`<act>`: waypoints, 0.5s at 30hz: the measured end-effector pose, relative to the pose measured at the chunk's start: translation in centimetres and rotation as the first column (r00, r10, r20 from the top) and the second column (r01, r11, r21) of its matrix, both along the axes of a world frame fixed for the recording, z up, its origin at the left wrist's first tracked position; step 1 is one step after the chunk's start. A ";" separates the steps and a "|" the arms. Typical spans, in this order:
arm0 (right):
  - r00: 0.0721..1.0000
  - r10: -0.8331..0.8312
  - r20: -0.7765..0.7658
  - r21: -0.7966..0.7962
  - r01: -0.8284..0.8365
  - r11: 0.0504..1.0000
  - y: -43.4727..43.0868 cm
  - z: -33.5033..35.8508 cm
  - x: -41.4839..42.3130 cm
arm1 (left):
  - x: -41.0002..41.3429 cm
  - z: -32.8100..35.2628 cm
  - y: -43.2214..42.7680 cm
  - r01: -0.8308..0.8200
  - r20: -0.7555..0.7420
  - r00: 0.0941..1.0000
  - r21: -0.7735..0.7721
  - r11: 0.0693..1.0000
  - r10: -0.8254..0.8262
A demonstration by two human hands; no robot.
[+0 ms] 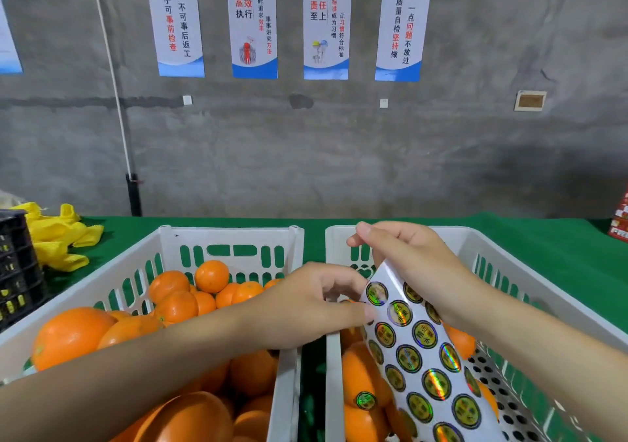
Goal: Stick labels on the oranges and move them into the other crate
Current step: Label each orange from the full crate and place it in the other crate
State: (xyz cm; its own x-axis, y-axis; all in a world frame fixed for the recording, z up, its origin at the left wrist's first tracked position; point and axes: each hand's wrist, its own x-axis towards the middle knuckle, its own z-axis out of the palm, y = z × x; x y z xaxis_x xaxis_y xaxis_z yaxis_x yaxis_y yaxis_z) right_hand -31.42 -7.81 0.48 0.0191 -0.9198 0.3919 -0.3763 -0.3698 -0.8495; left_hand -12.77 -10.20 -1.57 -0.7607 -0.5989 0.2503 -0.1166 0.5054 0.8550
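Standing side by side on the green bench (543,244), two white crates are shown, with a label sheet held over the right one.

The left crate (227,237) is piled with oranges (71,336); fewer are seen in the right crate (455,230), where one orange (356,373) is already marked with a round label (366,401). The label sheet (424,356) is gripped at its upper end by the right hand (407,261), fingers curled round it, and is hung slanting down into the right crate. The sheet's left edge is pinched by the narrowed fingers (368,312) of the left hand (306,309), beside the topmost labels.
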 end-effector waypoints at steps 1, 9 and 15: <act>0.999 -0.040 -0.008 -0.011 0.040 0.999 -0.2 -0.1 -0.1 | 0.0 0.0 -0.1 0.001 -0.021 1.000 0.039 0.999 0.000; 0.758 -0.447 -0.475 -0.484 0.199 0.852 -0.1 -1.4 -0.4 | 0.0 0.2 -0.6 -0.207 -0.113 0.969 0.118 0.971 0.220; 0.866 -0.261 -0.427 -0.351 0.107 0.930 -0.4 -1.8 -0.1 | 0.3 -0.3 -1.2 -0.300 -0.141 0.946 -0.036 0.953 0.293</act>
